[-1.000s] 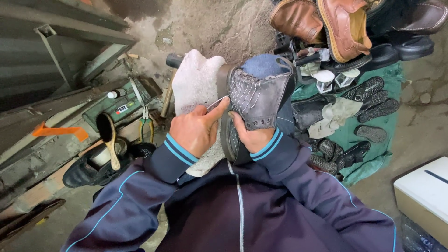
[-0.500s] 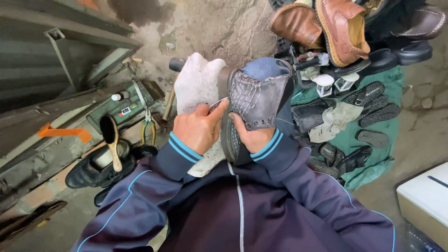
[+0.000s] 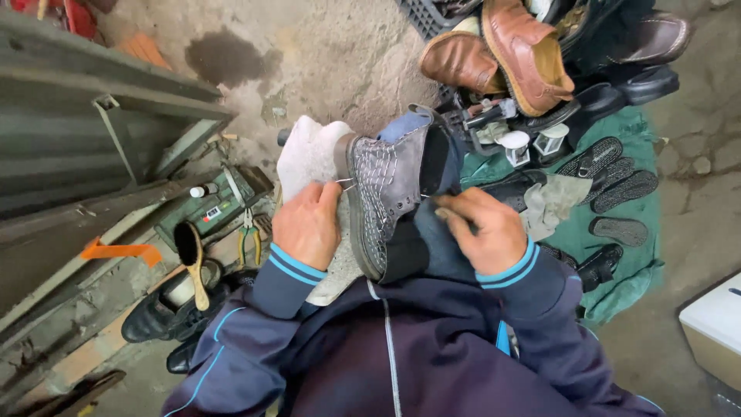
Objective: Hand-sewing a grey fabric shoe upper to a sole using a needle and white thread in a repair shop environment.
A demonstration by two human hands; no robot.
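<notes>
A grey lace-up boot [image 3: 390, 185] lies on its side across my lap, on a white cloth [image 3: 309, 158], its dark sole edge toward my left hand. My left hand [image 3: 307, 224] presses against the sole and pinches a thin metal needle at the sole's rim. My right hand [image 3: 482, 228] is on the boot's other side, fingers closed on a thin thread or needle end by the ankle opening. Both sleeves are dark blue with light blue cuff stripes.
Brown leather shoes [image 3: 502, 50] and dark shoes sit at the top right. Loose black soles [image 3: 610, 174] and two small white jars [image 3: 532, 143] lie on a green cloth [image 3: 633, 262]. At left are a shoe brush [image 3: 193, 259], pliers [image 3: 248, 235], black shoes and grey metal framing [image 3: 93, 139]. A white box [image 3: 710, 324] is at right.
My right hand has come out from under the boot and pulled away to the right. The boot has turned so that its sole edge faces my left hand.
</notes>
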